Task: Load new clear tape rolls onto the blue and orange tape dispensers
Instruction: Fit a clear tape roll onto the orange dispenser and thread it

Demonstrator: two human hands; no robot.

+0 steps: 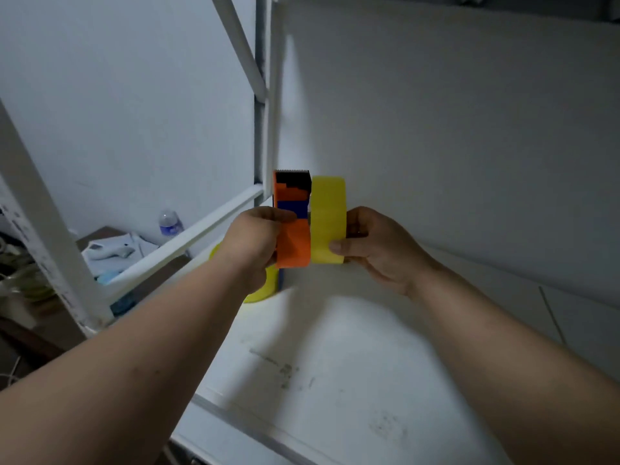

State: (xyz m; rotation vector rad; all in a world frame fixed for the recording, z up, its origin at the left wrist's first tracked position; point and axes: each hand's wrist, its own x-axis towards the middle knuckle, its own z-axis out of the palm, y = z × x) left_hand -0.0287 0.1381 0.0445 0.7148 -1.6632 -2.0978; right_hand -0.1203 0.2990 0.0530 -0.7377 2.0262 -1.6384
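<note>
My left hand (255,239) grips an orange tape dispenser (292,243) with a black toothed cutter on top and a blue part in its middle, held upright above the white table (318,357). My right hand (372,243) holds a yellowish clear tape roll (328,209) on edge, pressed against the dispenser's right side. Below my left hand, a second yellowish tape roll (260,290) rests on the table next to a blue edge (281,278), perhaps the blue dispenser; both are mostly hidden.
A white panel rises behind the table and a white metal frame (188,236) runs along its left side. Beyond the frame, lower down, stand a water bottle (169,223), white papers and a device (110,251), and cables at the far left.
</note>
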